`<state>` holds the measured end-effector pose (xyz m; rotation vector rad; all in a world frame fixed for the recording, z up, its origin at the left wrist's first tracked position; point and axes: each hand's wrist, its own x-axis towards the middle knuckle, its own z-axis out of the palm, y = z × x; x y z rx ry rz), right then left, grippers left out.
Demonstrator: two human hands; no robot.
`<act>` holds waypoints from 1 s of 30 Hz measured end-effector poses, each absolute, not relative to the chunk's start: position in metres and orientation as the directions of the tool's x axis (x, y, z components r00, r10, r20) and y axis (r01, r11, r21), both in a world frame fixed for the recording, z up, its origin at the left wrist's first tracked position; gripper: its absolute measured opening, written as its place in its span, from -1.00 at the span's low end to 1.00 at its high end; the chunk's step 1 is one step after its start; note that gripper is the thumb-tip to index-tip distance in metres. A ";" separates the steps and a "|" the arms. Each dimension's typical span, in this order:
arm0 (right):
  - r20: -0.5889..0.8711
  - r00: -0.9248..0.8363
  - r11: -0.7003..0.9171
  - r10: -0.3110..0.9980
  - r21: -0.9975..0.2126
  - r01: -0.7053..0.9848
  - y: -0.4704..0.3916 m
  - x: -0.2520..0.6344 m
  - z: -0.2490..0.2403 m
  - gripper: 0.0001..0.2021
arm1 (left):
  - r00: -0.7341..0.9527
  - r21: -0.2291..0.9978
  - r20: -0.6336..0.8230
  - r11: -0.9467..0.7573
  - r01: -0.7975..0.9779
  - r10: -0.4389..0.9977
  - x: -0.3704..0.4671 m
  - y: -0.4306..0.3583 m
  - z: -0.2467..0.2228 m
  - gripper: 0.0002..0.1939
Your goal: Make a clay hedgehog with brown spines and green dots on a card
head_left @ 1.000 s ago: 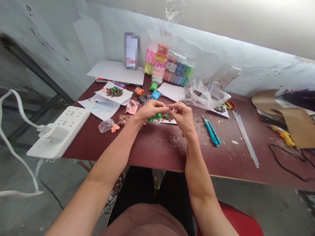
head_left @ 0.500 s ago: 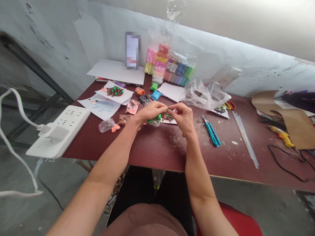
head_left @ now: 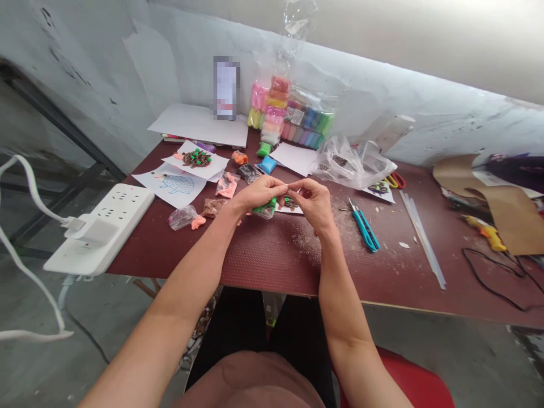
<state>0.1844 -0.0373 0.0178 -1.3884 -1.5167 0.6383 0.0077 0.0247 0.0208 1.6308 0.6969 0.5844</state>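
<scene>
My left hand (head_left: pixel 262 192) is closed around a packet of green modelling clay (head_left: pixel 266 208), its clear wrapper showing below the palm. Close against it, my right hand (head_left: pixel 312 198) has thumb and forefinger pinched together; whatever is between those fingertips is too small to name. The fingertips of both hands nearly meet. Beneath them lies a white card (head_left: pixel 293 208) with dark pieces and green dots, partly hidden by my hands. A similar card (head_left: pixel 198 160) at the left carries a brown shape with green dots, beside a sheet with a blue hedgehog-like drawing (head_left: pixel 176 184).
Packets of orange (head_left: pixel 239 157), blue (head_left: pixel 267 165) and pink clay (head_left: pixel 226 185) lie behind my hands. A teal utility knife (head_left: pixel 364 228), clear sticks (head_left: pixel 423 241) and a yellow glue gun (head_left: pixel 487 233) lie to the right. A white power strip (head_left: pixel 102 226) occupies the left edge.
The right fingertips have drawn slightly away from the green clay, and the green bit seen at them before no longer shows. The left hand keeps its hold; the view has shifted slightly.
</scene>
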 end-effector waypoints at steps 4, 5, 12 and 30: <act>0.296 0.122 0.213 0.947 -0.866 0.453 -0.037 0.184 0.017 -0.87 | 0.690 0.988 -0.020 -0.090 0.123 0.723 0.006 0.024 0.023 -0.60; 0.305 0.136 0.215 0.943 -0.866 0.453 -0.037 0.185 0.017 -0.86 | 0.669 0.989 -0.023 -0.080 0.123 0.743 0.006 0.023 0.024 -0.62; 0.335 0.272 0.158 0.902 -0.843 0.514 -0.033 0.201 0.016 -0.86 | 0.519 0.990 -0.067 -0.009 0.142 0.852 0.000 0.028 0.023 -0.85; 0.120 0.267 -0.121 0.956 -0.668 0.734 -0.042 0.211 0.006 -0.96 | 0.407 0.755 0.042 -0.296 0.585 0.913 -0.001 0.039 -0.007 -0.88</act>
